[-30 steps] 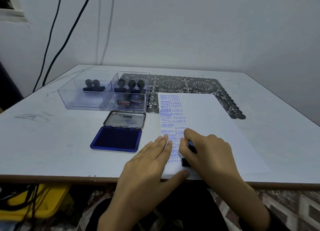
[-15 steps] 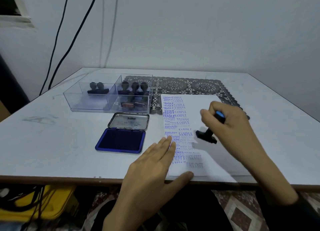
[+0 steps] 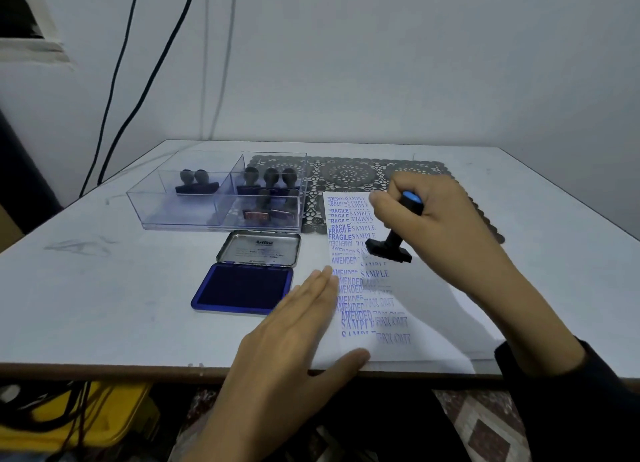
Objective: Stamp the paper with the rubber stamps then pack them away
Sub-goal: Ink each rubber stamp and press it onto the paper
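A white table (image 3: pixel 104 288) fills most of the view, set against a pale wall with dark cables (image 3: pixel 116 66) hanging down it. On the table's right half lies the paper (image 3: pixel 426 309), a white sheet whose near edge reaches the table's front edge. Its left strip is crowded with blue prints reading FRAGILE, SAMPLE, AMENDED and FAX OUT. The far end of the sheet overlaps a dark lace placemat (image 3: pixel 346 174). Left of the mat stands a clear plastic organiser (image 3: pixel 145 215) divided into compartments. Two stamps (image 3: pixel 195 182) stand in the rear left compartment, three stamps (image 3: pixel 270 181) in the rear right, and two more stamps (image 3: pixel 268 212) in the front right. Just in front of the organiser the blue ink pad (image 3: pixel 242 288) lies open, its metal lid (image 3: pixel 259 248) folded back flat towards the organiser. The left hand (image 3: pixel 294 330) lies flat with fingers straight and together. Its fingertips rest on the paper's left edge and the thumb is spread along the sheet's near edge, pinning it down. The right hand (image 3: pixel 436 219), in a dark sleeve (image 3: pixel 554 392), has its fingers curled round the handle of a black stamp (image 3: pixel 389 250) with a blue cap. This stamp is tilted over the printed strip, about halfway up the sheet — whether its base touches the paper cannot be told.
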Demonstrator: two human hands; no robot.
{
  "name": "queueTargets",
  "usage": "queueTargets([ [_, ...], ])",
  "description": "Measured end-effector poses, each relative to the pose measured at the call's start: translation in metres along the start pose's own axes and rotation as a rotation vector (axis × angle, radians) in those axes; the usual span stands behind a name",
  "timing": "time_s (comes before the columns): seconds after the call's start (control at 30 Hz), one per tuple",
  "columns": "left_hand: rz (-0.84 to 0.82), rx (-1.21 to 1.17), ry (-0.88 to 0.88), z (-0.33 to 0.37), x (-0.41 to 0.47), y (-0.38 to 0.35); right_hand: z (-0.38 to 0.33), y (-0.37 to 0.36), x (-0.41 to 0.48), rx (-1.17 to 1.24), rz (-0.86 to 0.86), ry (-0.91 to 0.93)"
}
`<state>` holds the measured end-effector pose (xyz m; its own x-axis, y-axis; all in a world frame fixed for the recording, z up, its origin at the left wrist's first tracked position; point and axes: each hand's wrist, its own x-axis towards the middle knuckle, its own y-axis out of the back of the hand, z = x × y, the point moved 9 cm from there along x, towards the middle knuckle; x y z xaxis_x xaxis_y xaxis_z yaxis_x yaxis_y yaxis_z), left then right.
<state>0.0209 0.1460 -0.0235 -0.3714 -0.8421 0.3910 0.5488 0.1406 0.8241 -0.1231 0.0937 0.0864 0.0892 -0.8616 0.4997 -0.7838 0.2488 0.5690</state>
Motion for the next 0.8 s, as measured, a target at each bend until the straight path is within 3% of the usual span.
queueTargets([
  [0.2, 0.158, -0.159, 0.128, -0.043, -0.012, 0.043, -0.028, -0.018, 0.02, 0.008, -0.109, 0.053],
  [0.4, 0.275, -0.166, 0.217, -0.095, -0.004, 0.083, -0.05, -0.039, 0.061, 0.096, -0.205, 0.051],
  [0.53, 0.295, -0.144, 0.255, -0.126, 0.017, 0.103, -0.041, -0.062, 0.104, 0.259, -0.242, -0.094],
  [0.8, 0.319, 0.015, 0.366, -0.208, 0.066, 0.13, -0.008, -0.148, 0.174, 0.265, -0.442, -0.298],
])
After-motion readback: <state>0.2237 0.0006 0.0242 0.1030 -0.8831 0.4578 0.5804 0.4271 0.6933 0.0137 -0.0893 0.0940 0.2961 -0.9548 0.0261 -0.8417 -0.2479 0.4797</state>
